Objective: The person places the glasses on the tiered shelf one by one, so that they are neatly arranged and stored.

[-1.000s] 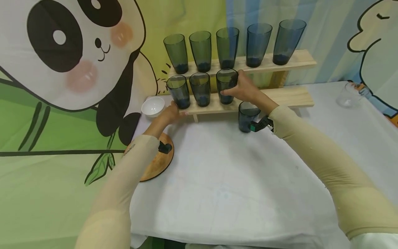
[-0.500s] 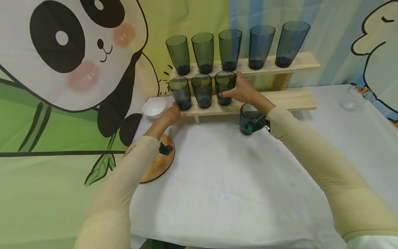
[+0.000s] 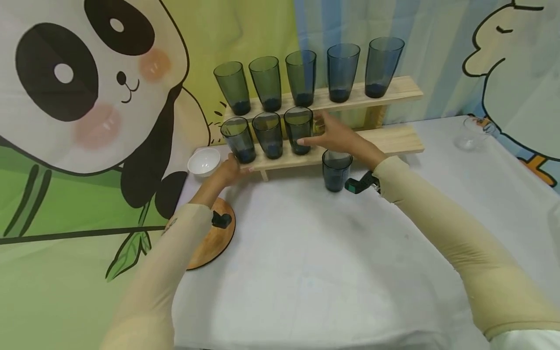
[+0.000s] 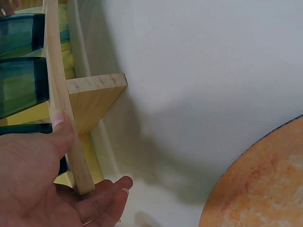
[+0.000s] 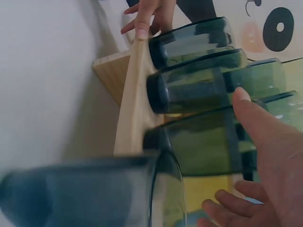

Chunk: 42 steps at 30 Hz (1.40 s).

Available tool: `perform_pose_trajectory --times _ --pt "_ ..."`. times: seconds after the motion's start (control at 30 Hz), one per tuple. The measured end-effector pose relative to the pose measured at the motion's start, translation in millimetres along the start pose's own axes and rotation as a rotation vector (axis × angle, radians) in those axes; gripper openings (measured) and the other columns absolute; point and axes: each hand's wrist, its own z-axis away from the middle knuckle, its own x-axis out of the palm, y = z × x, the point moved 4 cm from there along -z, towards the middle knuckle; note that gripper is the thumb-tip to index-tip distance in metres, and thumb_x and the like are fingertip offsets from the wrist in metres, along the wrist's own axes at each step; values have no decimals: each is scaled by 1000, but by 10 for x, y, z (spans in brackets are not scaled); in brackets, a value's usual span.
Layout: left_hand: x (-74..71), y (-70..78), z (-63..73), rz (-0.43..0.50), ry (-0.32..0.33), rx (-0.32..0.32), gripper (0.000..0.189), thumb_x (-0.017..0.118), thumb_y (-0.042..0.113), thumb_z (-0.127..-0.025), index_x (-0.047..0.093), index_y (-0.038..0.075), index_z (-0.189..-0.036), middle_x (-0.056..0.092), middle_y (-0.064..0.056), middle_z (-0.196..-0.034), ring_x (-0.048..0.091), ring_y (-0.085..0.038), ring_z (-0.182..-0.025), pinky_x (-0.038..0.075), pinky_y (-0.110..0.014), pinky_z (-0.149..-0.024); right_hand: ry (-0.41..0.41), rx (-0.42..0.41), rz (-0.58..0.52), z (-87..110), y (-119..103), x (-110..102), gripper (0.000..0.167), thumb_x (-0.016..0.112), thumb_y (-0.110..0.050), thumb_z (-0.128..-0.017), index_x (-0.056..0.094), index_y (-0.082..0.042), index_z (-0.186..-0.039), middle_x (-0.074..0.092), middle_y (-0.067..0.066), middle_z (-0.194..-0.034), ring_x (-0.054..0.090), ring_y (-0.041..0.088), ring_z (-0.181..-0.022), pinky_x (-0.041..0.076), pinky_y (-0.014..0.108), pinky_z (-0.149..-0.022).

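A two-tier wooden shelf (image 3: 393, 140) stands at the back of the table, with tinted drinking glasses on both boards. My left hand (image 3: 228, 171) grips the left end of the lower board (image 4: 56, 71), thumb on it and fingers below. My right hand (image 3: 339, 137) is beside the third lower glass (image 3: 299, 132), fingers spread and apart from it. In the right wrist view, a gap shows between that glass (image 5: 199, 146) and the right hand's fingers. Another tinted glass (image 3: 336, 174) stands on the table before the shelf, under the right wrist.
A white bowl (image 3: 204, 163) sits left of the shelf. The round brown board (image 3: 218, 238) lies partly under the left forearm. A clear glass vessel (image 3: 470, 136) stands at the far right. Several glasses (image 3: 343, 73) line the upper board. A printed curtain hangs behind.
My right hand has let go of the third lower glass and drawn off to its right, fingers opening. The left hand stays at the shelf end. The head view has shifted slightly.
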Motion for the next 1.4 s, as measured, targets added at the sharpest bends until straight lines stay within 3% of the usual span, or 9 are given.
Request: perform_pose_trajectory --times 0.13,0.27,0.37,0.43,0.6,0.7,0.93,1.2,1.4 --pt "-13 19 4 -4 7 -5 101 55 49 -108 -2 -18 -159 31 -47 -157 38 -53 -148 33 -54 -124 22 -17 10 291 267 -131 102 52 -77 -96 25 -8 -167 34 19 -168 35 40 -154 34 61 -121" --pt "-18 37 15 -15 2 -19 101 55 49 -109 -2 -18 -159 33 -46 -157 39 -52 -148 34 -53 -124 91 -52 -85 587 675 -101 84 38 -69 -106 29 -11 -166 39 19 -166 38 42 -151 34 64 -119" --pt "-27 34 30 -19 6 -27 101 56 49 -108 0 -17 -159 33 -46 -157 39 -52 -148 34 -53 -123 99 -74 -117 696 874 45 80 51 -58 -107 26 -14 -167 37 18 -167 37 43 -152 33 65 -120" --pt "-33 33 31 -26 7 -31 101 55 49 -108 -1 -17 -159 33 -46 -157 39 -52 -148 34 -53 -124 106 -82 -85 700 928 159 89 65 -55 -101 24 -13 -168 33 19 -169 33 43 -154 31 66 -121" --pt "-48 48 26 -34 1 -35 101 53 50 -109 -4 -16 -160 30 -45 -159 36 -51 -150 31 -52 -125 236 -104 7 620 930 370 101 86 -54 -86 37 -4 -159 42 22 -158 40 43 -145 34 63 -118" --pt "-50 55 38 -26 1 -38 101 54 50 -109 -4 -16 -160 29 -45 -159 36 -51 -151 31 -52 -126 277 -104 -5 638 939 421 95 87 -53 -84 43 -3 -151 49 21 -148 46 40 -137 37 61 -115" --pt "-44 44 47 -21 -3 -50 102 54 50 -108 -4 -16 -160 28 -44 -160 34 -51 -151 30 -52 -126 226 -104 10 825 882 444 98 86 -54 -86 42 0 -155 51 22 -146 51 40 -134 43 61 -111" --pt "-37 45 74 -7 2 -46 101 54 48 -109 -4 -17 -160 27 -45 -160 33 -51 -152 29 -51 -127 160 -148 -116 849 988 521 86 89 -39 -87 45 -16 -158 52 13 -153 53 33 -139 47 61 -111" --pt "-34 53 62 3 2 -52 101 54 49 -109 -3 -16 -160 28 -45 -160 34 -51 -152 30 -52 -126 130 -147 -143 842 1136 574 87 89 -32 -89 43 -17 -161 55 15 -154 56 38 -138 48 58 -113"
